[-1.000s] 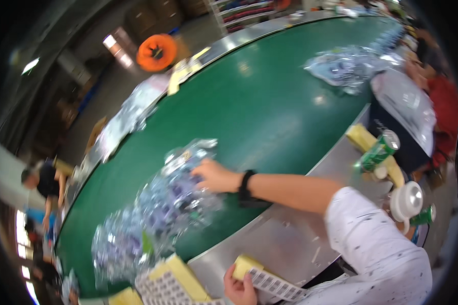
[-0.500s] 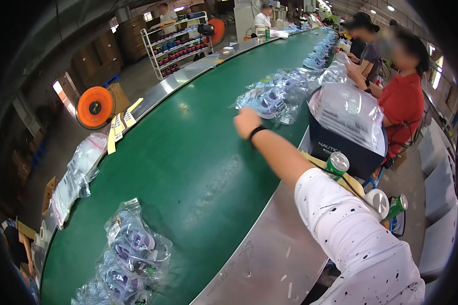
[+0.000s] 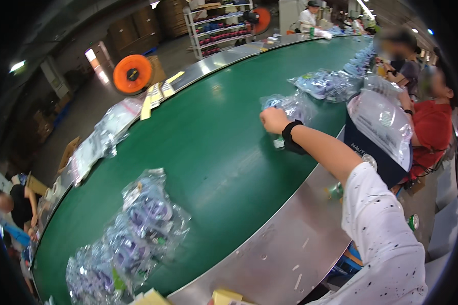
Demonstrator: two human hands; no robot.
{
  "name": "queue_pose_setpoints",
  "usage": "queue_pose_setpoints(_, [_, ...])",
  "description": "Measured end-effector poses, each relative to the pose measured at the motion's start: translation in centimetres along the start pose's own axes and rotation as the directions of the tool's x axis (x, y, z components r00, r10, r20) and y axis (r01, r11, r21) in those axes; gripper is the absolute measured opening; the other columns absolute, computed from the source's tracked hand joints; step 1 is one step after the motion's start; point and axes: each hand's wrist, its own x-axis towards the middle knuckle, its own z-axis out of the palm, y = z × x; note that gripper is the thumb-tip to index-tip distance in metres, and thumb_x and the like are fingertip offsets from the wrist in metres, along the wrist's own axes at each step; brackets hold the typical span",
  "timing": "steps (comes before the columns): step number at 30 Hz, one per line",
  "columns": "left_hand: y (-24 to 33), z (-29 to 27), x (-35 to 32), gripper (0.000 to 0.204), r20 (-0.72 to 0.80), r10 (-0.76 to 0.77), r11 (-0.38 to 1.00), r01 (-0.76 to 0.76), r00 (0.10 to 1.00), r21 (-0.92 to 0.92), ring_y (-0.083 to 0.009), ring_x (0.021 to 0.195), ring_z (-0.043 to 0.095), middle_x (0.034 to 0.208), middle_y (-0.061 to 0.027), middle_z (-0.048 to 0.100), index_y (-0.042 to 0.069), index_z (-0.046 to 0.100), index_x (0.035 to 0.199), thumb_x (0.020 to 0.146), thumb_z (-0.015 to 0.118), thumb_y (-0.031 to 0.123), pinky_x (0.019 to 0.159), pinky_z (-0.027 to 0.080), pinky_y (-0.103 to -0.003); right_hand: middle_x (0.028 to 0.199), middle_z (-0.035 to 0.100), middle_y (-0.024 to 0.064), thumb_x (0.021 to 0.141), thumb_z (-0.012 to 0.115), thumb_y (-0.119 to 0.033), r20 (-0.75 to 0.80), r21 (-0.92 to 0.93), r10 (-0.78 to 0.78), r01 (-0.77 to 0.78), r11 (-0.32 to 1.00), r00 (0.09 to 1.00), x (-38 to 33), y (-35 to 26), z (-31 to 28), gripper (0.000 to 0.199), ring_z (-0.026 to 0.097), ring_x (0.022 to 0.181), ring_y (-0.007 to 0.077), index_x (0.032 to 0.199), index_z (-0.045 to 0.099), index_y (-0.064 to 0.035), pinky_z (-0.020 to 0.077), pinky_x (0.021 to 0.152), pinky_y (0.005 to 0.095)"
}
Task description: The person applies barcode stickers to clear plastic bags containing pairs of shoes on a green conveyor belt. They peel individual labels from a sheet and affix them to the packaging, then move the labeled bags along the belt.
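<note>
A long green conveyor belt curves away up the view, bordered on the person's side by a bare steel edge and on the far side by a second steel rim. Near the belt's near left end lies a large heap of clear bags holding purple and blue goods. A dark bin lined with a clear plastic sack stands at the near edge, with another pile of filled clear bags just beyond it on the belt. The right hand, wearing a black wristband, reaches out over the belt, fingers curled closed on a clear bag of bluish goods close to the near edge. The left hand is out of sight.
</note>
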Motion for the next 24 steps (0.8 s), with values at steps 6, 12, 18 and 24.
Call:
queue_pose_setpoints(6, [1.5,-0.5,-0.4,0.043,0.035,0.088,0.995,-0.087,0.995,-0.045,-0.0136,0.087,0.057,0.099,-0.0099,0.059,-0.002,0.042,0.126,0.087,0.057,0.002,0.074,0.045,-0.022,0.087,0.063,0.0159,0.078,0.060,-0.016,-0.184,0.874,-0.564,0.396,0.280,0.805,-12.3,-21.3,-6.3,0.026,0.061,0.080,0.0267,0.100,0.061,-0.0011,0.0480,0.071,0.0367])
queue_pose_setpoints(12, [1.1,-2.2,-1.7,0.028,0.066,0.101,0.981,-0.088,0.993,-0.171,-0.0134,0.090,0.057,0.102,-0.0088,0.060,-0.004,0.051,0.114,0.087,0.057,0.001,0.080,0.045,-0.023,0.078,0.060,0.0117,0.082,0.059,-0.018,-0.049,0.959,-0.747,0.241,0.152,0.663,-28.5,-25.6,-10.0,0.020,0.058,0.070,0.0220,0.088,0.062,0.0002,0.0459,0.064,0.0324])
queue_pose_setpoints(18, [1.7,-2.8,-2.4,0.031,0.205,0.110,0.987,-0.132,0.973,0.095,-0.0093,0.083,0.056,0.095,-0.0052,0.060,-0.003,0.050,0.117,0.088,0.056,0.002,0.071,0.044,-0.020,0.085,0.060,0.0082,0.084,0.060,-0.012,-0.019,0.988,-0.638,0.111,0.104,0.770,-34.0,-24.5,-8.5,0.015,0.059,0.074,0.0233,0.089,0.063,0.0014,0.0463,0.066,0.0318])
queue_pose_setpoints(24, [1.5,-0.7,-2.2,0.019,0.074,0.197,0.978,-0.192,0.977,-0.081,-0.0073,0.070,0.060,0.078,-0.0064,0.065,-0.005,0.059,0.101,0.083,0.061,0.001,0.064,0.046,-0.017,0.080,0.055,0.0064,0.081,0.060,-0.011,-0.280,0.889,-0.562,0.431,0.155,0.779,-34.5,-23.8,-9.2,0.010,0.055,0.075,0.0229,0.081,0.061,-0.0007,0.0455,0.065,0.0320])
